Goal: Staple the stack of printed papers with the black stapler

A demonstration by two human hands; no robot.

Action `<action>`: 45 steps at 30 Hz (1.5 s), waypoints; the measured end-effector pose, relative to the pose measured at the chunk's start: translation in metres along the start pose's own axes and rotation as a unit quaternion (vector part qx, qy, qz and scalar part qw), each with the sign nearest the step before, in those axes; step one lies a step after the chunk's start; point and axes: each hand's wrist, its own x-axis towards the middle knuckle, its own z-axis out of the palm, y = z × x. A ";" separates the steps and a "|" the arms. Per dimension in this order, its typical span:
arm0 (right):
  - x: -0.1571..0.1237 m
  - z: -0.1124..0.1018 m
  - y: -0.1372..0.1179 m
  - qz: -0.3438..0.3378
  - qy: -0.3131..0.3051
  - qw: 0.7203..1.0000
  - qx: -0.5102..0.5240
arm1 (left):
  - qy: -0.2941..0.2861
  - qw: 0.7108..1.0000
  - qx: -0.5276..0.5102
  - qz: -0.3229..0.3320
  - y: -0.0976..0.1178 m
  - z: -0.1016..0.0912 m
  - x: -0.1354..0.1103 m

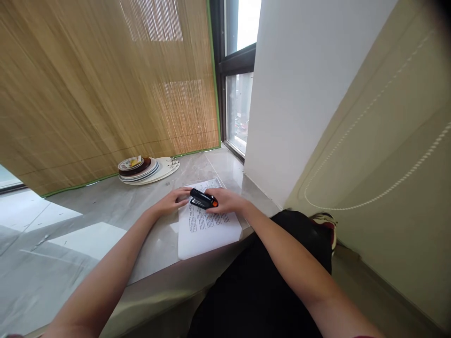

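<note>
Before me I see a grey, marble-patterned ledge (155, 249), its far edge lined by a woven tan blind (105, 89) with green trim (214, 75). At the ledge's far right corner I look out through a dark-framed window (241, 103), bright with daylight. A white wall (303, 70) rises along the right edge; beyond it, a yellowish surface (394, 197) carries a pale beaded loop (343, 208). Sunlight patches (93, 239) lie towards the ledge's left end, and the floor (369, 295) sits in shade.

Stapler (201, 199), perhaps against printed paper (211, 239)
</note>
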 end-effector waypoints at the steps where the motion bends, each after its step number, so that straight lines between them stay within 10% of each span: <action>1: 0.002 0.003 0.000 0.008 0.028 0.999 -0.013 | -0.004 1.000 0.001 -0.001 0.002 -0.001 -0.001; 6: 0.012 0.011 0.012 0.025 0.180 0.983 0.008 | -0.003 1.000 0.006 0.006 0.003 -0.001 0.000; 13: 0.021 0.015 0.038 0.048 0.194 0.977 0.073 | 0.020 1.000 0.017 -0.009 -0.010 0.005 -0.002; 20: 0.018 0.008 0.037 0.107 0.345 0.926 0.109 | 0.011 1.000 0.007 -0.028 -0.006 0.004 0.000; 34: 0.019 0.008 0.036 0.073 0.311 0.945 0.071 | 0.017 0.992 -0.033 -0.120 0.013 -0.002 0.000; 39: 0.023 0.017 0.024 0.054 0.172 0.984 0.006 | 0.026 0.994 -0.046 -0.099 0.006 -0.002 0.001; 45: 0.014 0.017 0.013 0.003 0.271 0.958 -0.090 | 0.211 0.916 -0.328 -0.092 0.007 0.003 0.007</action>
